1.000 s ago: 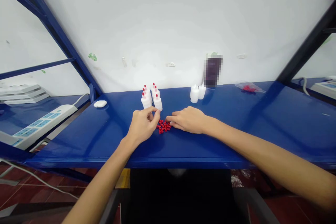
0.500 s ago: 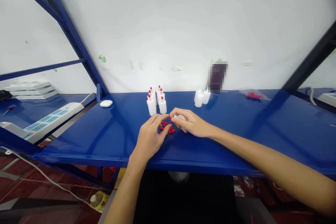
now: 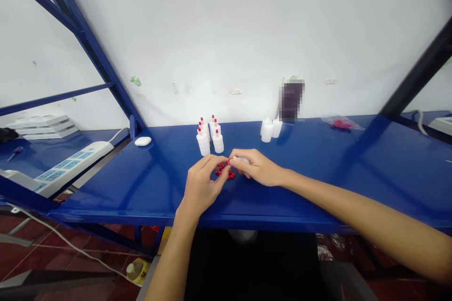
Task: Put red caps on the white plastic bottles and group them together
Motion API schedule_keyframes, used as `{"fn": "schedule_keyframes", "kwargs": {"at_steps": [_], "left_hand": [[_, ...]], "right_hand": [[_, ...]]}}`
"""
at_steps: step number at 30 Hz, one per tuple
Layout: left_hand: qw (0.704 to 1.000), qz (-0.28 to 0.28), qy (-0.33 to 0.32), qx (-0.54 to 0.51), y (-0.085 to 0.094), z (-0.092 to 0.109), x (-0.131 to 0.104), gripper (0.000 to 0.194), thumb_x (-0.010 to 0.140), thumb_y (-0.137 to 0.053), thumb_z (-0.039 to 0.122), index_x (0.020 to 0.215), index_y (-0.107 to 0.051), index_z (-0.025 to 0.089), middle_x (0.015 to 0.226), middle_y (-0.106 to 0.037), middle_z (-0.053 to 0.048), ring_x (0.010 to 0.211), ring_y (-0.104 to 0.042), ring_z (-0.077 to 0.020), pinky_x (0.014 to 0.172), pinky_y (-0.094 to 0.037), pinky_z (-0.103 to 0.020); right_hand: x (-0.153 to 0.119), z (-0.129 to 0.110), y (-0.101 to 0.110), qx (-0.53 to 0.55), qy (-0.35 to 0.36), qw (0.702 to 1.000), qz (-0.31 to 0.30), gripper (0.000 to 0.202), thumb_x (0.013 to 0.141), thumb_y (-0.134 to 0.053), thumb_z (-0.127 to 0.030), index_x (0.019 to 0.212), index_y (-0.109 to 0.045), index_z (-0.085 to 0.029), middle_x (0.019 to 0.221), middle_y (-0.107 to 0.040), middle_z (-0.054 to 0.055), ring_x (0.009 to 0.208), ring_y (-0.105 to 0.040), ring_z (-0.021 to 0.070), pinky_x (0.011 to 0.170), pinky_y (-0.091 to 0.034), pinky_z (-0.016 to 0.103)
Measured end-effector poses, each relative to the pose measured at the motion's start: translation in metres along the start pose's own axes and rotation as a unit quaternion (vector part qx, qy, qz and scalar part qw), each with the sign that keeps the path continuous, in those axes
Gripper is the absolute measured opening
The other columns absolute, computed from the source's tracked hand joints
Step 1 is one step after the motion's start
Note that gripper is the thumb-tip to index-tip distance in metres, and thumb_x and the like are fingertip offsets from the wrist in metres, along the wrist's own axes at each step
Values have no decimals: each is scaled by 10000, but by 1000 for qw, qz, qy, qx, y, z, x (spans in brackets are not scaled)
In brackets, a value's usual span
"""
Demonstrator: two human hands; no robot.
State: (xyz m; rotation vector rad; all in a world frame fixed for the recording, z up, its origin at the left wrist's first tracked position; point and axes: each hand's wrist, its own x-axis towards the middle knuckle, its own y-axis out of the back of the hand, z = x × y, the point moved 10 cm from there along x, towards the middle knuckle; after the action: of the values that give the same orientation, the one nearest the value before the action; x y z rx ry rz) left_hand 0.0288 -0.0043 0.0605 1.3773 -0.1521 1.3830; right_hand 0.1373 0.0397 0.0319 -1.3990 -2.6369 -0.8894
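My right hand [image 3: 257,165] is wrapped round a small white squeeze bottle [image 3: 244,160], which lies tilted with its tip towards the left. Between the thumb and forefinger of my left hand [image 3: 205,181] is a red cap [image 3: 228,162], held at the bottle's tip. Fingers partly hide where cap and tip meet. Beneath the hands, a small pile of loose red caps [image 3: 231,175] lies on the blue table. Just behind stand several white bottles with red caps [image 3: 218,143], in two rows.
White bottles without red caps [image 3: 266,132] stand at the back right. Farther right lies a clear bag with red pieces [image 3: 342,124]. A white case [image 3: 143,141] sits at the left, near a power strip [image 3: 70,164]. Blue frame posts [image 3: 95,51] flank the table [image 3: 300,207].
My left thumb and forefinger have closed on a red cap at the bottle's tip; they were apart before. The right hand keeps its hold on the bottle. The view has shifted slightly.
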Motion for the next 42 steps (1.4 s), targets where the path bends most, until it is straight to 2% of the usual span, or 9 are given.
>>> {"fn": "schedule_keyframes", "kwargs": {"at_steps": [6,12,18,24,30,33,35,39,42], "left_hand": [[998,-47,0,-45,-10,0,0,151,960,-571,220,1067,-677,225,946,-710,-35,870,-666,-161,807,-528,-292],[992,-85,8,-90,-19,-1,-1,177,962,-544,194,1051,-690,240,952,-707,-38,860,-657,-167,792,-525,-305],[987,-114,27,-114,-25,-3,2,161,963,-570,226,1034,-714,239,845,-695,-8,739,-615,-141,704,-483,-273],[979,-136,22,-149,-31,2,2,157,978,-553,238,1038,-698,238,886,-716,2,747,-627,-128,719,-485,-257],[991,-77,-29,-108,-6,-3,36,101,948,-600,268,974,-678,210,949,-685,-39,908,-620,-173,844,-490,-319],[996,-12,-42,-75,14,-25,70,93,937,-593,271,955,-656,205,995,-689,-43,949,-596,-191,867,-487,-348],[999,27,-41,11,23,-44,89,98,926,-588,269,949,-653,200,1034,-677,-55,1026,-562,-220,944,-459,-394],[991,-1,-61,120,9,-66,103,135,919,-575,299,925,-670,203,1135,-637,-78,1152,-482,-269,1025,-406,-462],[989,-25,-62,131,-6,-73,99,164,925,-568,316,955,-686,207,1168,-626,-85,1161,-473,-280,1006,-413,-478]], "right_hand": [[-1,-4,2,-120,56,991,-7,399,1020,-399,-464,781,-561,-187,705,-540,-21,656,-469,129,642,-326,263],[0,-1,-5,-208,49,976,-25,425,1012,-388,-507,741,-496,-198,668,-512,-34,604,-429,120,626,-289,266],[1,7,0,-200,12,980,-12,468,970,-465,-538,665,-514,-187,587,-439,-49,567,-373,105,583,-257,257],[-1,5,-5,-145,36,988,-36,412,989,-436,-476,867,-705,-189,614,-470,-37,587,-418,115,594,-301,248],[0,9,13,-46,53,996,53,492,997,-386,-571,768,-569,-176,624,-487,-33,568,-447,114,591,-348,255],[2,25,23,26,7,996,83,582,1000,-322,-609,786,-624,-160,565,-487,-29,513,-465,117,559,-367,263],[2,30,31,23,-6,994,104,585,980,-367,-621,749,-643,-159,555,-484,-26,505,-460,115,550,-365,266],[-1,25,50,-37,4,983,181,438,840,-654,-556,634,-624,-171,587,-539,-12,568,-457,118,575,-354,271],[-7,20,60,-23,20,973,231,357,784,-709,-469,609,-608,-176,589,-555,-7,563,-454,122,565,-344,278]]}}
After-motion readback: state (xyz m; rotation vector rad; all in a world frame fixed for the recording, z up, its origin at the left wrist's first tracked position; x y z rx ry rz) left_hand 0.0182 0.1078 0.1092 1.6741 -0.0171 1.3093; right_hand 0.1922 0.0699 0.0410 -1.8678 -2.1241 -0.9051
